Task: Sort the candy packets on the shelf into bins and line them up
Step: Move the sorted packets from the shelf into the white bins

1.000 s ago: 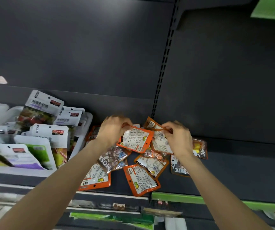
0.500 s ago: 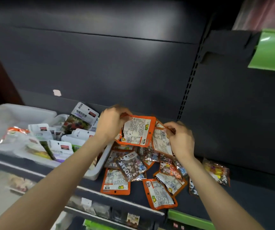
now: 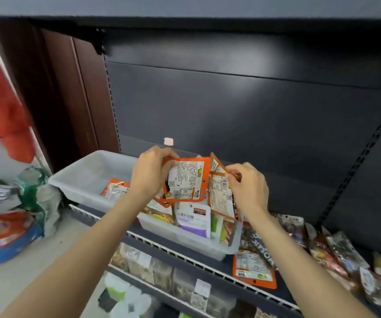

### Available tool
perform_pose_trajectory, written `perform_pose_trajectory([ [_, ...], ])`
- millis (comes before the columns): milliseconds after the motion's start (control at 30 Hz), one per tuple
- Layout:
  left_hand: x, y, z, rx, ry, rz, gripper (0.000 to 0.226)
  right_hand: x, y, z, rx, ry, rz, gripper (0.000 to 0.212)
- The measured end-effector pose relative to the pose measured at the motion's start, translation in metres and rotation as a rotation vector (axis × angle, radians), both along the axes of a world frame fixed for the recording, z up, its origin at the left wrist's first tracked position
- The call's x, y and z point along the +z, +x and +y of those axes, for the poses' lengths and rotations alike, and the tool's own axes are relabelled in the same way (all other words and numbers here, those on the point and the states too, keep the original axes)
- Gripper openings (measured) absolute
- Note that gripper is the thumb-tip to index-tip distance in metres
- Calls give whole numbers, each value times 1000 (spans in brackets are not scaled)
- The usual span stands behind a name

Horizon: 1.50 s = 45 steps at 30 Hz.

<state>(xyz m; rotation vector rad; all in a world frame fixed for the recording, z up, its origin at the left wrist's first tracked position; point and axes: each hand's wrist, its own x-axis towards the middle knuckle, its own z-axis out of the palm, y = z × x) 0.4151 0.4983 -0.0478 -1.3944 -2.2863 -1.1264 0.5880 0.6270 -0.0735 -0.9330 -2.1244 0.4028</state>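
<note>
Left hand (image 3: 149, 174) and right hand (image 3: 248, 188) each pinch an orange-bordered foil candy packet (image 3: 188, 180) by its top; clear plastic bin (image 3: 88, 177) with matching packet sits at 8 o'clock, left hand nearer.

Two bare arms reach up and forward from the bottom of the view, one from each side. They lean in toward each other, so the hands are near each other in the middle but do not touch.

The left hand (image 3: 150, 174) is turned with its back to the camera. Its fingers are curled over the top left corner of a flat orange-edged candy packet with a white printed label (image 3: 186, 180) and pinch it there.

The right hand (image 3: 249, 187) is held at about the same height. Its thumb and fingertips pinch the top edge of a second orange-edged packet (image 3: 221, 196), which hangs down from them.
</note>
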Motion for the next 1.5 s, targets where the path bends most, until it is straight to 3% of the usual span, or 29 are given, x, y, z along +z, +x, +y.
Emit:
perform_pose_trajectory([
  [267, 8, -128, -72, 45, -4, -1, 10, 18, -133, -78, -3, 31, 62, 13],
  [600, -22, -248, -61, 137, -105, -56, 12, 3, -253, -75, -19, 16, 28, 14],
  [700, -42, -283, -46, 50, -257, -89, 10, -4, -284, -61, -34, -2, 9, 14],
  [900, -65, -327, -26, -330, -525, -174, 6, -26, -318, -45, -94, -26, -53, 9],
  [1167, -133, -353, 13, -385, -551, -276, 12, -46, -338, -42, -149, -71, -126, 11],
  [1400, -147, -383, 27, -367, -396, -338, 13, -51, -351, -53, -302, -30, -99, 12],
  [1500, -157, -386, 29, -412, -469, -334, 15, -53, -359, -58, -333, -28, -78, 12],
])
